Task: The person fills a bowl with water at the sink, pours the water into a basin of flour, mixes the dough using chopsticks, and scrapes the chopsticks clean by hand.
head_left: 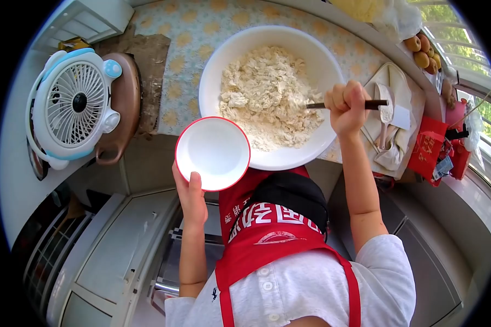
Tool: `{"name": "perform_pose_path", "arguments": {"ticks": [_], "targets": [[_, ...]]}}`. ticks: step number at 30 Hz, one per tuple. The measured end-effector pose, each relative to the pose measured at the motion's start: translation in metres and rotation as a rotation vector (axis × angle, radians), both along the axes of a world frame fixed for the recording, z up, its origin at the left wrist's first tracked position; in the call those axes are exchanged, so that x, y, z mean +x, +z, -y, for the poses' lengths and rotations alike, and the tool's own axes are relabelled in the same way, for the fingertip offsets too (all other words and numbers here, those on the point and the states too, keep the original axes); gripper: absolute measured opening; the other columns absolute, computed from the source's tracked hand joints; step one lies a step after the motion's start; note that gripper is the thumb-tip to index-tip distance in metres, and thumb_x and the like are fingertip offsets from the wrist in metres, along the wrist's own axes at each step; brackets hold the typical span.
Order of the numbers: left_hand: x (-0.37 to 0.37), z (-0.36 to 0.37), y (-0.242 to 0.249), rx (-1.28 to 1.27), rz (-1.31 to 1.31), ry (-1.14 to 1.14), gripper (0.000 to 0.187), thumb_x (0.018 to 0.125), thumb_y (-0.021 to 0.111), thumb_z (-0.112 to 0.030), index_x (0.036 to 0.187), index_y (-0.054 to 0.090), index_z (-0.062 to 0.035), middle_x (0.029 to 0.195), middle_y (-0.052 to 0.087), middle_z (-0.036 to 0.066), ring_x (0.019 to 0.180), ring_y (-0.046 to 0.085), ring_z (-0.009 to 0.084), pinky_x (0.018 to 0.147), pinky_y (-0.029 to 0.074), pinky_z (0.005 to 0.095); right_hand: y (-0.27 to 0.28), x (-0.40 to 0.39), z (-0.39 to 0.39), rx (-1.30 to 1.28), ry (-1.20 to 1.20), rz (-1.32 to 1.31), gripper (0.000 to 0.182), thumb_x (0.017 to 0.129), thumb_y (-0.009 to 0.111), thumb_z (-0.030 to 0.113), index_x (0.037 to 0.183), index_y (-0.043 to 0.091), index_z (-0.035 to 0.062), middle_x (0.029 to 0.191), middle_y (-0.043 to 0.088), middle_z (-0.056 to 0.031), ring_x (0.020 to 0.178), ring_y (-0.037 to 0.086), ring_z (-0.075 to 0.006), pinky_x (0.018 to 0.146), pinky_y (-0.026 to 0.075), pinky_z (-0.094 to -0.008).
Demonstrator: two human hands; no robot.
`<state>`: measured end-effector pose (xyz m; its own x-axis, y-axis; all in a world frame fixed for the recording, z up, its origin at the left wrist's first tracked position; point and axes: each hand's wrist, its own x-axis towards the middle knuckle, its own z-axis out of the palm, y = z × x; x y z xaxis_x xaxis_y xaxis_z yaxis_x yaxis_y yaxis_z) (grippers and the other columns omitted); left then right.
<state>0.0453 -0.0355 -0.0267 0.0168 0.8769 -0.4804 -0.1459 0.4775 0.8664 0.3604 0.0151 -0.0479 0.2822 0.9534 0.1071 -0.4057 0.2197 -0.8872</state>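
Observation:
A large white basin [208, 82] stands on the counter, filled with shaggy, crumbly dough [267, 95] and loose flour. My right hand [347, 107] is closed in a fist around dark chopsticks [375, 104], above the basin's right side. Their tips reach over the edge of the dough. At the basin's lower left, my left hand [191, 197] grips a small white bowl [213, 154] with a red rim, thumb at the rim. The bowl overlaps the basin's near edge in this view; whether it holds clear liquid I cannot tell.
On the left, a white and blue fan [77, 102] stands beside a brown lidded pan [126, 92]. A beige cloth bag [387, 139] with a flour-dusted scoop [385, 111] lies right of the basin. Beyond it are a red box [428, 143] and several round brown fruits [421, 54] by the window.

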Motion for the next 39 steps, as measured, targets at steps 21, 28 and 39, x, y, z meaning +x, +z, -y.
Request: {"name": "perform_pose_path", "arguments": {"ticks": [21, 28, 39], "targets": [[0.028, -0.015, -0.008, 0.197, -0.369, -0.411, 0.054, 0.085, 0.057, -0.016, 0.130, 0.029, -0.0039, 0.114, 0.046, 0.012, 0.103, 0.049, 0.0179, 0.086, 0.042, 0.0299, -0.045, -0.006, 0.004, -0.103, -0.153, 0.270, 0.044, 0.092, 0.044, 0.026, 0.054, 0.035, 0.0063, 0.049, 0.034, 0.0028, 0.044, 0.028, -0.0069, 0.042, 0.021, -0.0239], [0.008, -0.014, -0.018, 0.073, -0.252, -0.246, 0.051, 0.089, 0.050, -0.029, 0.131, 0.029, -0.0081, 0.128, 0.039, 0.009, 0.116, 0.042, 0.0204, 0.092, 0.040, 0.0334, -0.027, -0.007, -0.015, 0.186, -0.201, -0.026, 0.042, 0.093, 0.043, 0.029, 0.059, 0.029, 0.0081, 0.050, 0.028, 0.0022, 0.044, 0.024, -0.0078, 0.041, 0.019, -0.0257], [-0.011, -0.010, -0.003, 0.021, -0.166, -0.084, 0.059, 0.090, 0.047, -0.034, 0.136, 0.021, -0.0080, 0.134, 0.032, 0.012, 0.121, 0.039, 0.0230, 0.095, 0.039, 0.0356, -0.045, -0.044, 0.056, -0.161, 0.004, -0.174, 0.039, 0.093, 0.039, 0.022, 0.057, 0.031, 0.0081, 0.049, 0.028, 0.0024, 0.042, 0.022, -0.0072, 0.041, 0.017, -0.0258]]}}
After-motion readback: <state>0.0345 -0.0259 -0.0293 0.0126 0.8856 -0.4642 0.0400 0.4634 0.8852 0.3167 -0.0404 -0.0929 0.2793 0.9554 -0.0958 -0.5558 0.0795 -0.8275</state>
